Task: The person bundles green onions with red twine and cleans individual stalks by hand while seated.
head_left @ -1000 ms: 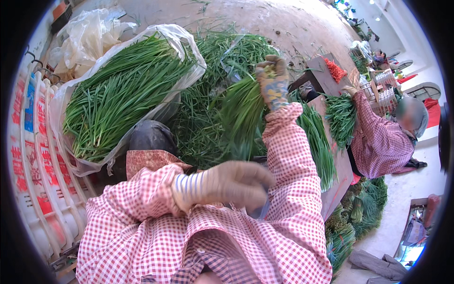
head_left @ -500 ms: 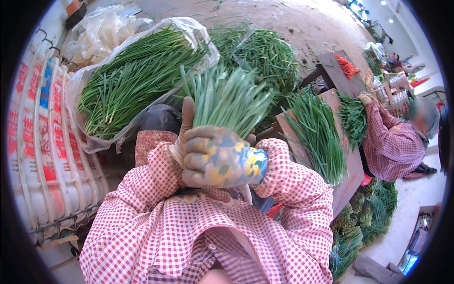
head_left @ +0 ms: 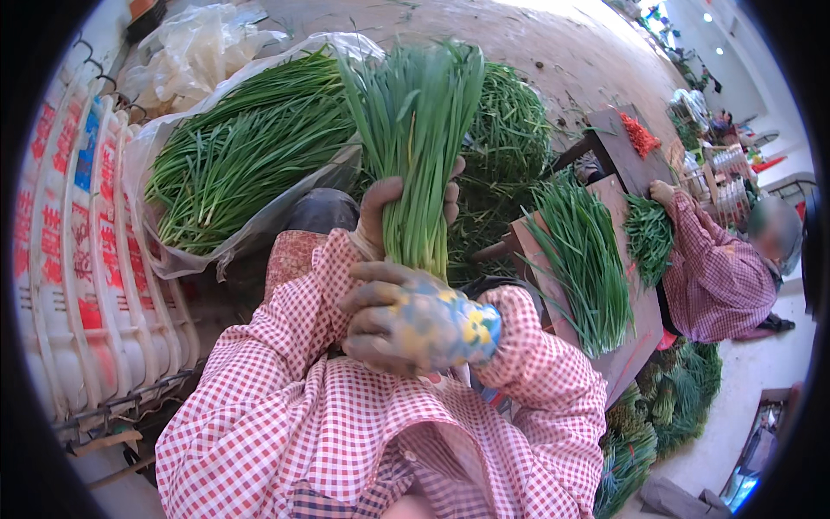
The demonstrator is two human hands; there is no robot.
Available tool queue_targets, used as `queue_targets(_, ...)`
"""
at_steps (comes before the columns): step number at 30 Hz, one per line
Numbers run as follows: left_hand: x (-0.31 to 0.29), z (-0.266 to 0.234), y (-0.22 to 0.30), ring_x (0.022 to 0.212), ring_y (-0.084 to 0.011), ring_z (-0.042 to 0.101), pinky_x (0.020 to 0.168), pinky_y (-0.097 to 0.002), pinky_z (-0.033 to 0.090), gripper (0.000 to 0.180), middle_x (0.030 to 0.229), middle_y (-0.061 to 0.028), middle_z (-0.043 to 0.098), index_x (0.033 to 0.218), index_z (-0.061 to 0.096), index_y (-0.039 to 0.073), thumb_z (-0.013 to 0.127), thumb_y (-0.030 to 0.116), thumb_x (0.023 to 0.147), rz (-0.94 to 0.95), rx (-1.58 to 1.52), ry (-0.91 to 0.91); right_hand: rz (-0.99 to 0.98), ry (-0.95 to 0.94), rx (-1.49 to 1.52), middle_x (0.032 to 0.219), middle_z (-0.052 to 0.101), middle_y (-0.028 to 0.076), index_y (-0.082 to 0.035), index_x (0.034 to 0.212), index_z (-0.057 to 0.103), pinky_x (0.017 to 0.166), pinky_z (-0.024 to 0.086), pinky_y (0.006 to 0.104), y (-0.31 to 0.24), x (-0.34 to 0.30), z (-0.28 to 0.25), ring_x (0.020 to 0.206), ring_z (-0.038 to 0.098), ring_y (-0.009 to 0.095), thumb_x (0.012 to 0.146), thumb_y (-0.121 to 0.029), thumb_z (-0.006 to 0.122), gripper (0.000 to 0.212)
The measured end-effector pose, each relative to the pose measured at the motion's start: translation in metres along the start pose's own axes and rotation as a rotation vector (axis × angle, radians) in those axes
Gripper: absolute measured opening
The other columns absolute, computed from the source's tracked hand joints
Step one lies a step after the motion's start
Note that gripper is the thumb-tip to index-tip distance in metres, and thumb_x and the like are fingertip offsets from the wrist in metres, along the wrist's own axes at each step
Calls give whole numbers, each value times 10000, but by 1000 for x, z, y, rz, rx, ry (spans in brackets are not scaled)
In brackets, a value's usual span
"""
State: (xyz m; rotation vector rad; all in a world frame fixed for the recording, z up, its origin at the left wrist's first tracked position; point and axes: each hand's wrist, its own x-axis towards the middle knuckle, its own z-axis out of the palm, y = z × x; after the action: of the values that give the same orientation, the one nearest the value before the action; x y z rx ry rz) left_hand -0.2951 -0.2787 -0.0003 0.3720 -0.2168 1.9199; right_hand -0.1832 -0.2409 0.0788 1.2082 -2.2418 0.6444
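An upright bunch of garlic chives (head_left: 419, 156) stands in front of my chest, its leaves fanning out at the top. My left hand (head_left: 380, 208), in a brownish work glove, is wrapped round the lower stems, with fingertips showing on the far side. My right hand (head_left: 389, 320), in a soiled glove with a blue and yellow patterned cuff, lies across the stem ends at the bottom of the bunch. Its fingers are slightly curved and apart. Whether they touch the stems cannot be made out.
Loose chives fill a clear plastic bag (head_left: 251, 147) at the left. More greens (head_left: 510, 121) are piled behind the bunch. On a low wooden bench (head_left: 553, 268) at the right lie chives (head_left: 584, 259). A co-worker (head_left: 713, 268) reaches toward another bunch. White crates (head_left: 95, 259) stand far left.
The bunch has gone from leaning to upright, showing more of its stems. My right hand has slid slightly down to the stem ends, and its fingers have loosened. The co-worker's arm has shifted.
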Motion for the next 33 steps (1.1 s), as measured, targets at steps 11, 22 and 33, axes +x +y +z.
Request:
queue_targets(11, 41, 10, -26, 893, -239, 660, 780, -351, 565, 539, 1045, -154, 656, 1242, 554, 25, 733, 220, 773, 153, 348, 284, 1246, 492, 373, 1321, 535, 174, -10, 1475, 243, 1005, 455, 366, 8, -51, -33, 1233, 526, 250, 666, -233, 898, 1064)
queue_targets(22, 10, -16, 2, 1117, -290, 608, 951, -435, 518, 658, 1219, -156, 605, 1288, 528, 4, 717, 384, 785, 112, 304, 289, 1086, 111, -105, 971, 665, 225, -22, 1356, 359, 759, 537, 464, 29, -90, 0, 856, 652, 441, 725, -171, 690, 728)
queue_targets(33, 8, -8, -3, 1007, -265, 646, 931, -425, 529, 468, 1088, -131, 657, 1199, 577, 35, 697, 268, 811, 96, 197, 298, 1246, -25, -297, 1133, 567, 183, -61, 1300, 528, 892, 484, 409, 12, -6, -60, 1054, 592, 339, 664, -420, 866, 804)
